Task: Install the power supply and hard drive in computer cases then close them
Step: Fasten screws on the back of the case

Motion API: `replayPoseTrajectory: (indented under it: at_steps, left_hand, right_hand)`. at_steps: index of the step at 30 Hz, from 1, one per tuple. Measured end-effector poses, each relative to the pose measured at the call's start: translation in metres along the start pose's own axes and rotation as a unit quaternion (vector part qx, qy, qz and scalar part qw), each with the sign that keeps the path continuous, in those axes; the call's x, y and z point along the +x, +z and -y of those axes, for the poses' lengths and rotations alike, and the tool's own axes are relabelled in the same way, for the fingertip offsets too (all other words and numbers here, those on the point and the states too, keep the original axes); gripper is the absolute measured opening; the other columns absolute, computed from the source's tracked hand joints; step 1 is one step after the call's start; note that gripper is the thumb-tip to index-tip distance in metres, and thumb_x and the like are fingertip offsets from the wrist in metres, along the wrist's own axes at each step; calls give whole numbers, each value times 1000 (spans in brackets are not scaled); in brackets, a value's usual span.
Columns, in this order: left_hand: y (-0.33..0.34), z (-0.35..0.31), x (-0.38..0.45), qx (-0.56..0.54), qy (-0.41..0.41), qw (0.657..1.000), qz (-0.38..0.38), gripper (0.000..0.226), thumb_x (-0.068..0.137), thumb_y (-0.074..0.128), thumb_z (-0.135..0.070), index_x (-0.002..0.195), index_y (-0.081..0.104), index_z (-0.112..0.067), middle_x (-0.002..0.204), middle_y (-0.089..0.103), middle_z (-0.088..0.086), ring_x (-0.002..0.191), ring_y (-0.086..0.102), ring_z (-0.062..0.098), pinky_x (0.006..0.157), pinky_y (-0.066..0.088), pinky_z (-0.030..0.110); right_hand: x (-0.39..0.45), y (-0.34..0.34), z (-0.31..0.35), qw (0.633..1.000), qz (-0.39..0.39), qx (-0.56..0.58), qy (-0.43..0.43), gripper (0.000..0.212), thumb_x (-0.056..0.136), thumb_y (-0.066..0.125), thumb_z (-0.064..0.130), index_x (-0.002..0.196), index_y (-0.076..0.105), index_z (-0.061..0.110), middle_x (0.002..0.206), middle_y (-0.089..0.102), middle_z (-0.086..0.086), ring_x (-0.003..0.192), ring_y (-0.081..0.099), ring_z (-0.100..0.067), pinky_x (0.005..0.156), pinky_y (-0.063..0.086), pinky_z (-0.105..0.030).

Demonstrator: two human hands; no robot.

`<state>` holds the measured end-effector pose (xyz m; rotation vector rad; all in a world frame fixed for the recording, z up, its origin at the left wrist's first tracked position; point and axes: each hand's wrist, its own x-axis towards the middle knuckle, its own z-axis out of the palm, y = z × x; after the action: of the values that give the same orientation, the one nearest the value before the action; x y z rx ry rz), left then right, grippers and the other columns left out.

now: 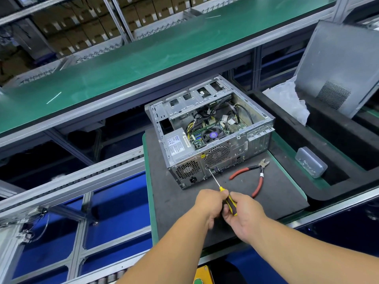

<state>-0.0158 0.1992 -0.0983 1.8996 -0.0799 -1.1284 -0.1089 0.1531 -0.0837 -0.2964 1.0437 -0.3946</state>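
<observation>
**Screwdriver at the rear panel of an open case**

On the dark grey mat (276,193) at the middle of the bench lies an open silver metal computer case (209,130), side panel off, its rear face turned toward the near edge. Inside its near-left corner sits a grey boxed power supply with a white label (178,145), and to the right of it the green motherboard (213,132) shows among yellow and black cables. Both hands grip a yellow-and-black-handled screwdriver (229,202): the left hand (209,206) curls round the upper handle, and the right hand (244,216) pinches its lower end. Its thin metal shaft reaches up-left to the rear panel, just beside the round fan grille. Right of the shaft, red-handled cutting pliers (253,177) lie on the mat. Farther right, a small clear plastic box (310,161) rests on a black ledge, and a grey perforated side panel (338,68) leans upright at the far right.
</observation>
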Motion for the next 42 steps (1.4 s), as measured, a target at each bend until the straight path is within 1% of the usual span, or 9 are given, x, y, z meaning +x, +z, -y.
replayPoseTrajectory:
  at_steps: [4,10,13,16,22,28,31,34,42]
  left_hand:
    - [-8,-19,-19,200,131,967,-89,52,89,66,-53,55,48,-18,50,50,-10,48,45,13,49,31,28]
    - [-48,-128,-28,393,482,749,-228,37,89,49,-61,95,64,-28,95,61,-7,91,57,16,76,44,32]
    - [-61,-175,-7,648,393,640,-125,82,84,37,-87,111,69,-17,108,57,6,102,55,25,89,51,42]
    - [-57,-185,14,813,305,493,-45,85,85,31,-89,86,65,-11,93,57,7,91,57,29,84,49,43]
    - [-45,-196,44,811,245,530,26,70,84,47,-84,68,57,-17,73,57,-2,70,51,15,86,31,45]
    - [-35,-204,58,769,183,606,91,49,77,76,-62,68,61,-16,77,57,1,67,57,19,65,46,34]
    - [-36,-205,62,757,176,622,96,48,76,78,-58,67,61,-14,73,55,1,62,53,21,57,43,30]
    - [-33,-205,64,752,165,630,104,47,77,77,-57,66,61,-14,70,55,2,59,51,20,54,41,28]
    - [-35,-203,65,736,165,649,95,43,77,78,-54,69,62,-16,72,57,1,61,54,20,55,42,29]
  right_hand:
    - [2,-6,2,999,3,-15,-33,14,102,51,-5,111,58,3,100,60,-18,70,52,-21,57,50,-29]
    - [5,-7,-1,998,-10,-45,-30,12,103,56,0,110,66,3,100,63,-14,67,56,-17,55,54,-23]
    - [7,-6,-6,996,-7,-71,-50,15,104,55,3,110,68,7,97,64,-13,66,57,-15,53,54,-23]
    - [9,-4,-10,985,-14,-136,-104,17,101,60,6,112,68,17,99,63,-8,69,56,-15,55,52,-25]
    - [4,-6,-17,931,-35,-306,-194,31,97,65,9,104,60,38,109,64,3,81,62,-18,78,59,-40]
    - [9,-5,-22,921,-49,-313,-228,23,99,66,11,104,63,33,107,66,6,94,64,-17,90,58,-46]
    - [11,-4,-17,947,-48,-266,-175,9,102,62,18,104,70,21,88,70,0,72,60,-15,70,59,-35]
    - [10,0,-13,991,-1,-133,-30,25,108,52,26,105,70,9,64,60,-1,52,42,-10,44,40,-21]
    - [18,2,-4,997,-29,-58,-44,6,101,60,4,102,64,8,82,54,-7,61,44,-12,49,44,-21]
